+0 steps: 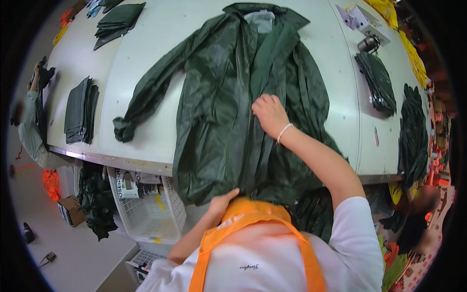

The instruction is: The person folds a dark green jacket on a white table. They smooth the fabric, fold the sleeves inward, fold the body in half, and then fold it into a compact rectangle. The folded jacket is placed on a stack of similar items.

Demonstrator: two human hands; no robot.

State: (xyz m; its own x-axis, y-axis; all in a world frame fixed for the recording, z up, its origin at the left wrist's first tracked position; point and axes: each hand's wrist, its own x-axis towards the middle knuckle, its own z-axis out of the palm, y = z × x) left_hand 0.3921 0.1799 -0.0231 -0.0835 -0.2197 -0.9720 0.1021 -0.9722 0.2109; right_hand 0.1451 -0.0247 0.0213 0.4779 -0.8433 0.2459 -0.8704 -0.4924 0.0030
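Observation:
A dark green raincoat point(214, 97) lies spread on the white table with its collar at the far side, its front partly open and its lower hem hanging over the near edge. My right hand point(269, 114), with a beaded bracelet at the wrist, is closed on the front edge of the raincoat near chest height. Down at the hem, my left hand point(223, 203) holds the bottom of the same front edge close to my body; some of its fingers are hidden. One sleeve stretches out to the left, and the other is mostly hidden.
Folded dark green garments point(80, 112) are stacked on the left of the white table point(146, 124). A packed bundle point(377, 82), a dark mug point(368, 44) and a pen point(376, 136) are on the right. Below stands a white basket point(146, 219). Another person point(31, 121) works at far left.

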